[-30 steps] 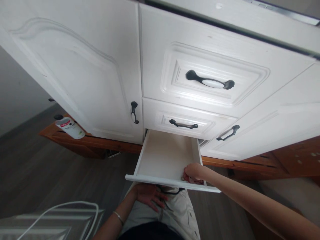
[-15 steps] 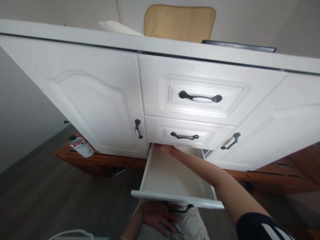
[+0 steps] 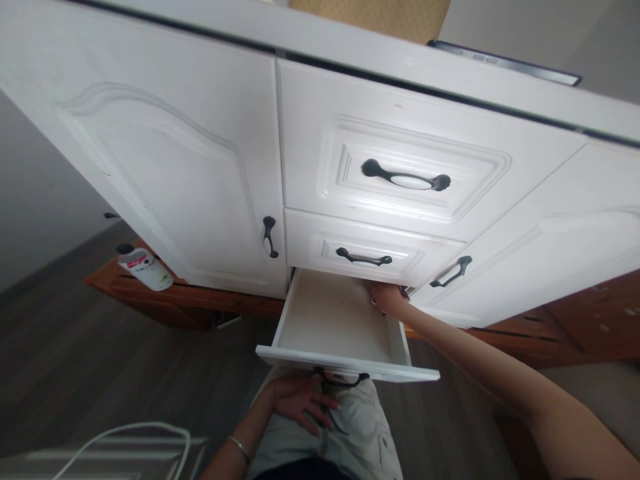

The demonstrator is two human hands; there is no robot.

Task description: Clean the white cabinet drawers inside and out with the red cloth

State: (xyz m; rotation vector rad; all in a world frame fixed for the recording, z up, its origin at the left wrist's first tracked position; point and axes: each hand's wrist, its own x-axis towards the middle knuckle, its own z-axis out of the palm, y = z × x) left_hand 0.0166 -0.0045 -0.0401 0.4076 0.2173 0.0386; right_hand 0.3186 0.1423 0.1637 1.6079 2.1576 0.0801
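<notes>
A white cabinet has its lowest drawer (image 3: 345, 363) pulled out, and the white inside shows nothing lying in it. My right hand (image 3: 386, 299) reaches into the drawer's far right corner, right under the closed drawer above (image 3: 370, 250). Its fingers are partly hidden there, and a small dark bit shows beside them. My left hand (image 3: 299, 399) rests flat on my light trousers below the drawer front, fingers spread, next to the drawer's dark handle (image 3: 343, 381).
Closed white doors flank the drawers, left (image 3: 165, 180) and right (image 3: 540, 260). A white bottle with a red label (image 3: 145, 267) lies on the brown wooden plinth (image 3: 190, 300). A dark flat device (image 3: 505, 61) and a yellow cushion (image 3: 370, 13) sit on top. A white wire frame (image 3: 125, 440) is on the floor.
My right hand went from the drawer's near right corner, on a reddish thing, to the back left, then to the back right. The view tilted up and back down.
</notes>
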